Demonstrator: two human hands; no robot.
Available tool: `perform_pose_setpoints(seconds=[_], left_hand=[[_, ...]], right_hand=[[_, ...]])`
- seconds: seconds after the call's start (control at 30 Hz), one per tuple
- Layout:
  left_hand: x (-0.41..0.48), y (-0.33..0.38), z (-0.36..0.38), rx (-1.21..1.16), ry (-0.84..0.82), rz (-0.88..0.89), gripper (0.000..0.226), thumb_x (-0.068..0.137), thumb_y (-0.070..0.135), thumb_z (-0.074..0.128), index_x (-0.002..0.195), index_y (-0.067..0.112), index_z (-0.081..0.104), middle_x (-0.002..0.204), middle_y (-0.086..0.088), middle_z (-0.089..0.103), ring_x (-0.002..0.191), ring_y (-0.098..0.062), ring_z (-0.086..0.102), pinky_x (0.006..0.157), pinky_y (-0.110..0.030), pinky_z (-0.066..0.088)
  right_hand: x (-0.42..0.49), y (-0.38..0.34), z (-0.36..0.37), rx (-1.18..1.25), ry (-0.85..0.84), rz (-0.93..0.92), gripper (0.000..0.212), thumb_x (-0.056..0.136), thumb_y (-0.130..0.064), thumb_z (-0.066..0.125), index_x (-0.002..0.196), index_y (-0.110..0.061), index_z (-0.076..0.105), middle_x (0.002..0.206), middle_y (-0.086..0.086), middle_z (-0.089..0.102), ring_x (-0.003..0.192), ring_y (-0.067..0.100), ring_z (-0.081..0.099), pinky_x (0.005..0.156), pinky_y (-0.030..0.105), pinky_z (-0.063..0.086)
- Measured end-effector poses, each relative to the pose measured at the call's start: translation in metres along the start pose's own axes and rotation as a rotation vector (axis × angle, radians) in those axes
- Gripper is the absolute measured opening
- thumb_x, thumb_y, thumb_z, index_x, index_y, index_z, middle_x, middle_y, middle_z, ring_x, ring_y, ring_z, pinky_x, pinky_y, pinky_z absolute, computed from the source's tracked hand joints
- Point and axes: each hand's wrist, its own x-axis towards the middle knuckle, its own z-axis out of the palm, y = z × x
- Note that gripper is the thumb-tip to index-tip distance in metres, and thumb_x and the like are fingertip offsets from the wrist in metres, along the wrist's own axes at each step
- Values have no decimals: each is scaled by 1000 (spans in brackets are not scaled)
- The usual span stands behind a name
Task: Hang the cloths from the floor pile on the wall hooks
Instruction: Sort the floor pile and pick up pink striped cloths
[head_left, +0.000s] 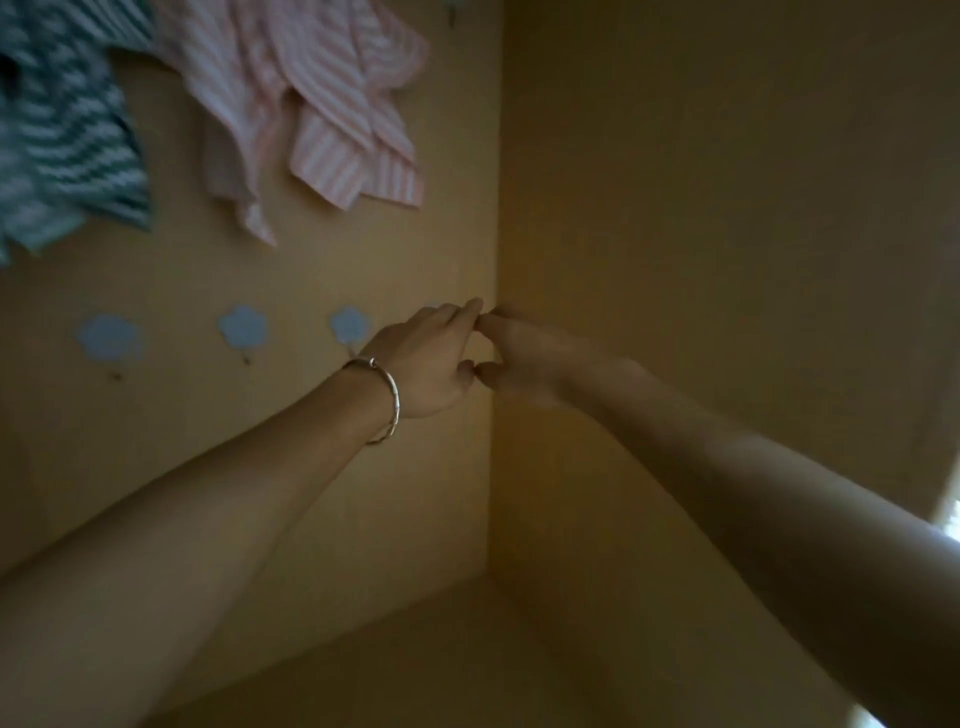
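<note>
Pink striped cloth and teal striped cloth are hanging; three blue hooks are sitting bare. You're reaching left hand and right hand out, relaxed, gripping nothing.

Pink-striped cloth, teal-striped cloth hang side by side; blue flower hooks below.

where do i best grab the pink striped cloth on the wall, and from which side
Likely the wide lower flap of the pink striped cloth, pinched from below right: its edges hang free there beside bare wall, while the teal striped cloth crowds the left. Its top runs out of frame.
</note>
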Motion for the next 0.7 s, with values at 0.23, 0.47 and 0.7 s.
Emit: perform_pose_setpoints(seconds=[0.23, 0.47, 0.7], left_hand=[[-38, 89, 28, -258, 61, 273, 57, 90, 28, 50, 144, 33, 30, 140, 11, 45, 125, -16, 46, 93, -28, 41], [-73, 207, 43, -547, 2, 679, 43, 84, 34, 45, 124, 20, 53, 104, 3, 63, 93, -20, 62, 79, -39, 53], [-138, 363, 84, -748, -177, 799, 43, 88, 14, 56, 130, 16, 47, 111, -1, 61, 95, -17, 59, 84, -33, 51]], right_hand=[[-133, 26, 7, 146, 25, 255, 53, 93, -32, 54, 143, -29, 38, 143, -1, 40, 123, 23, 51, 99, 32, 42], [-288, 50, -12, 195, 119, 418, 24, 92, -15, 59, 115, -20, 62, 100, -13, 57, 88, 7, 59, 74, 12, 46], [-444, 86, -2, 265, 83, 709, 23, 94, -17, 54, 114, -21, 65, 110, -7, 62, 97, 9, 58, 89, 26, 48]])
